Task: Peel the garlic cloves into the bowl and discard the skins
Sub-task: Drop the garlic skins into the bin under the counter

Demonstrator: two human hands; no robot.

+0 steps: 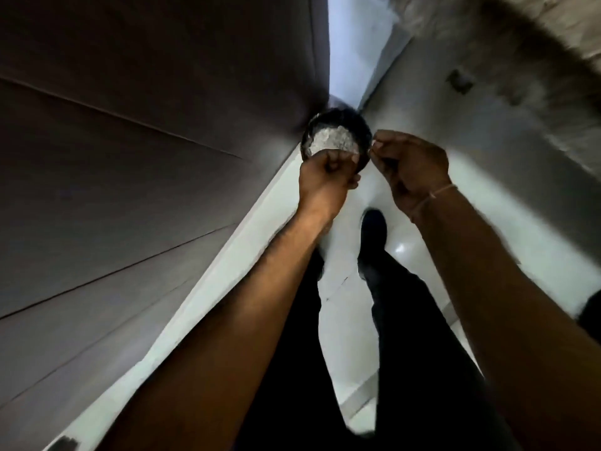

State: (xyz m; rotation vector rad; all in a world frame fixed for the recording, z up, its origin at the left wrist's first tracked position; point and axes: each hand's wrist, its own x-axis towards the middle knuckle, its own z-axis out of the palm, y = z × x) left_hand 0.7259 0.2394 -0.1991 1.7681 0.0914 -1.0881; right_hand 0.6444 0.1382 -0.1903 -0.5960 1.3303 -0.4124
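I hold a dark round bowl point(356, 122) out in front of me above the floor. A heap of pale, papery garlic skins point(330, 141) fills its left half. My left hand point(325, 179) grips the near rim, knuckles up and fingers curled. My right hand point(413, 170) is at the bowl's right rim with thumb and fingertips pinched together against the edge. The picture is blurred, so I cannot make out peeled cloves or any skin held in the fingers.
Dark brown panelled cabinet doors point(146, 157) run along the left. A white glossy tiled floor point(400, 252) lies below, with my dark-trousered legs and a dark shoe point(374, 229) on it. A grey wall point(487, 125) stands on the right, and a bright gap point(351, 60) shows ahead.
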